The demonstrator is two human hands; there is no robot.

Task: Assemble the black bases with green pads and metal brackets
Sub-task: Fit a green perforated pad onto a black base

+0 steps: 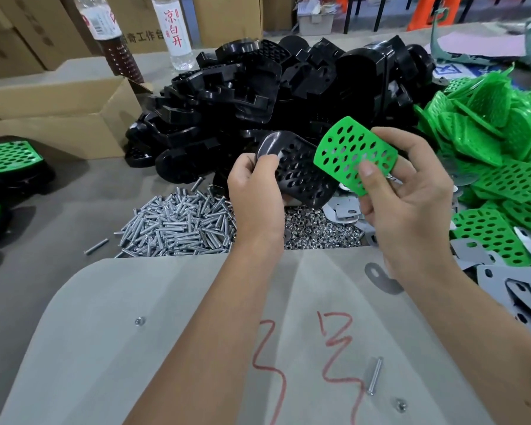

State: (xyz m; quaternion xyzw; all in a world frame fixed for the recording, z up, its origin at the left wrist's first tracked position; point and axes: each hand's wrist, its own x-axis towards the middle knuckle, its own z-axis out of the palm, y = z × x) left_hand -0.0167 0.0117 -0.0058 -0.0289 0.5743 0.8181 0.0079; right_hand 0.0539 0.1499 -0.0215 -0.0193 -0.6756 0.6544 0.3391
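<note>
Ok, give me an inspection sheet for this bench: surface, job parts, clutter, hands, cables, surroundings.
Surface: grey table with a pale sheet bearing red marks.
Job's things: black base and green pad held apart, not yet joined; black base pile; green pad pile; metal brackets; two finished units at far left.
Clutter: bolt heap, nut heap, one loose bolt.
Hands: left hand grips the base; right hand pinches the pad.
Cables: nothing seen.
Surroundings: cardboard box, two bottles.
</note>
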